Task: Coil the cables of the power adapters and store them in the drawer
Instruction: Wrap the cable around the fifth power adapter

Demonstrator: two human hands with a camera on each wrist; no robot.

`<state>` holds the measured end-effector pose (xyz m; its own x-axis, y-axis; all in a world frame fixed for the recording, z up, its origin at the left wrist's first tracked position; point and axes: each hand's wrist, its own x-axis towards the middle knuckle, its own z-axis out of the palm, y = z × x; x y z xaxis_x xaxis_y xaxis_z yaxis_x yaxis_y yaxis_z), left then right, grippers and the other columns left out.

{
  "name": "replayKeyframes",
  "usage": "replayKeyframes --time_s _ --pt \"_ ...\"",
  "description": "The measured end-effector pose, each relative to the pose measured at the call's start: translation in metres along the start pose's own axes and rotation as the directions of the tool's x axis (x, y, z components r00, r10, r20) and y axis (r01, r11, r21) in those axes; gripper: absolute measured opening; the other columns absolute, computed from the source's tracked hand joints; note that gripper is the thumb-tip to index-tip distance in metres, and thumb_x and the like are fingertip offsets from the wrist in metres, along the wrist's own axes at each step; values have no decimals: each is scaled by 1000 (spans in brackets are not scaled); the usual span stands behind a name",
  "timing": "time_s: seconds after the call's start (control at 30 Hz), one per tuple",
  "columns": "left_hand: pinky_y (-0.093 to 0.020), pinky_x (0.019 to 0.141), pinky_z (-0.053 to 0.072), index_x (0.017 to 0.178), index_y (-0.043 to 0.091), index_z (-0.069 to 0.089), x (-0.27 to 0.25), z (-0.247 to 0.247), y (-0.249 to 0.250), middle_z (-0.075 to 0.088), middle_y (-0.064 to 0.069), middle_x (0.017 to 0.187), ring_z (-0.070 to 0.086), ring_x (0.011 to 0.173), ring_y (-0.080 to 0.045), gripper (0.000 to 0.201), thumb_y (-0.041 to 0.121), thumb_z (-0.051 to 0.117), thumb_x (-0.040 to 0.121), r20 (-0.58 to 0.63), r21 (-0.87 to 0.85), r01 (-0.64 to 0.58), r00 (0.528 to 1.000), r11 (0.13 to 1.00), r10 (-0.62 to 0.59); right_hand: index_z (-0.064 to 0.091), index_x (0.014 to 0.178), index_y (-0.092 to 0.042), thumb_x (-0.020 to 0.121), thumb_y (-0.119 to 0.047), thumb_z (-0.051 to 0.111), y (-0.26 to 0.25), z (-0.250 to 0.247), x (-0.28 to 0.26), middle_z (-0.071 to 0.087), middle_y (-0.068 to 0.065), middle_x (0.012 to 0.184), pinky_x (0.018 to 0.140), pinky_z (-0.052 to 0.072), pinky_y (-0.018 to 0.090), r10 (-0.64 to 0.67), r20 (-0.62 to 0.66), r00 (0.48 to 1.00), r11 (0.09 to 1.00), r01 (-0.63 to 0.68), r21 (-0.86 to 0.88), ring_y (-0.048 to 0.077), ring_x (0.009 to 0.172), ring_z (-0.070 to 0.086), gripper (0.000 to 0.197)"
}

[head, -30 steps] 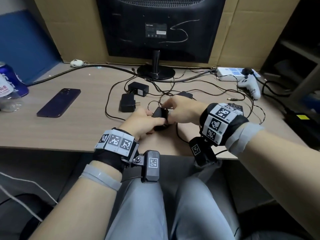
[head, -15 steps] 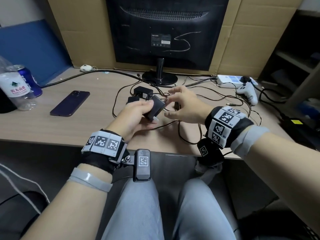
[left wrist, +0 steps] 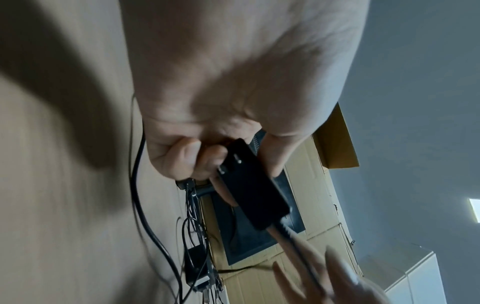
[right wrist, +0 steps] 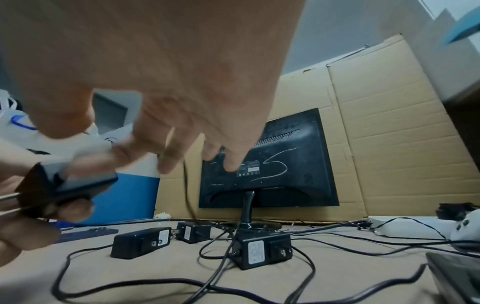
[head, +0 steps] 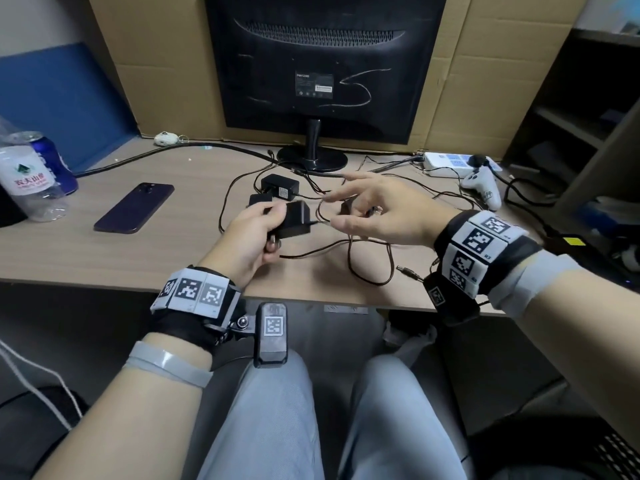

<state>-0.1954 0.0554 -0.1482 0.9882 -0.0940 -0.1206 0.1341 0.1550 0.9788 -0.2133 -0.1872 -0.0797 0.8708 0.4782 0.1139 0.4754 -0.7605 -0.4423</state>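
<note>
My left hand [head: 268, 225] grips a black power adapter [head: 294, 221] a little above the desk [head: 138, 258], its plug prongs toward the palm [left wrist: 230, 162]. The adapter's thin cable [head: 369, 266] trails right and loops on the desk, ending in a barrel plug [head: 407, 271]. My right hand [head: 334, 209] hovers just right of the adapter with fingers spread; the cable runs along its fingers [left wrist: 335, 265], and no closed grip shows. Three more adapters [right wrist: 141, 243] [right wrist: 193, 231] [right wrist: 262, 248] lie among tangled cables. No drawer is in view.
A monitor [head: 322, 64] stands at the back against cardboard. A dark phone [head: 135, 207], a water bottle [head: 27, 181] and a blue can [head: 52, 161] are on the left. A power strip [head: 446, 164] and a white controller [head: 485, 188] lie on the right, beside shelves.
My left hand has lifted the adapter off the desk. My right hand has let go of it, moved right and spread its fingers.
</note>
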Motion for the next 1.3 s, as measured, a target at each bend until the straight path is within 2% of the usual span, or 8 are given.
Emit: replayKeyframes --time_s 0.17,0.3,0.53,0.67,0.83,0.93,1.13,1.3 --pt "-28 51 38 123 10 66 -4 -2 4 58 -3 80 45 55 -14 26 27 52 110 52 35 -19 999 999 17 64 79 -9 103 -43 58 -2 0 -3 72 7 82 79 54 42 49 -254 966 952 32 303 13 80 70 42" --pt "-31 62 51 128 5 64 -24 9 14 69 -16 102 62 69 -19 32 26 49 109 347 99 -37 938 994 1 66 85 -19 101 -42 62 0 4 2 64 27 82 69 57 51 66 -342 937 930 67 362 43 75 65 29" --pt "-38 80 63 157 13 37 -40 34 25 67 -16 123 75 93 -34 58 4 51 102 654 -205 -88 729 975 203 64 87 -2 107 -17 55 7 21 3 55 -11 65 55 39 9 163 -292 943 828 30 560 -3 54 47 26" --pt "-42 90 64 135 7 59 -36 39 30 72 -17 107 74 93 -28 37 4 60 99 576 -194 -153 782 969 239 65 67 -12 98 -12 60 5 29 -1 56 -15 58 67 42 17 127 -79 989 883 -76 463 -1 61 49 31" --pt "-27 65 61 97 6 74 -25 36 29 71 -2 76 70 73 -18 7 13 72 98 232 90 -185 959 979 160 77 76 -24 97 -28 69 -9 17 -1 63 -15 59 55 38 12 155 51 987 976 -161 150 -2 54 51 23" --pt "-25 55 47 97 5 77 -12 28 19 68 3 72 67 70 -14 17 21 77 92 76 240 -137 990 961 122 81 85 -21 93 -33 75 -18 10 0 59 -17 56 51 36 8 138 50 989 986 -142 85 -3 53 51 15" --pt "-27 65 48 97 16 75 -12 22 20 77 -13 95 66 74 -16 7 16 69 98 213 469 -121 977 875 20 73 82 -26 92 -41 75 -23 -3 4 61 -12 63 56 41 15 30 -9 999 999 -30 9 1 58 52 18" --pt "-30 64 58 113 -6 61 -27 30 23 58 -25 103 71 99 -43 17 -8 55 98 379 293 33 913 956 -148 72 82 -26 93 -41 76 -18 -2 2 67 -7 69 60 47 26 -25 -160 987 992 44 115 4 61 54 19"
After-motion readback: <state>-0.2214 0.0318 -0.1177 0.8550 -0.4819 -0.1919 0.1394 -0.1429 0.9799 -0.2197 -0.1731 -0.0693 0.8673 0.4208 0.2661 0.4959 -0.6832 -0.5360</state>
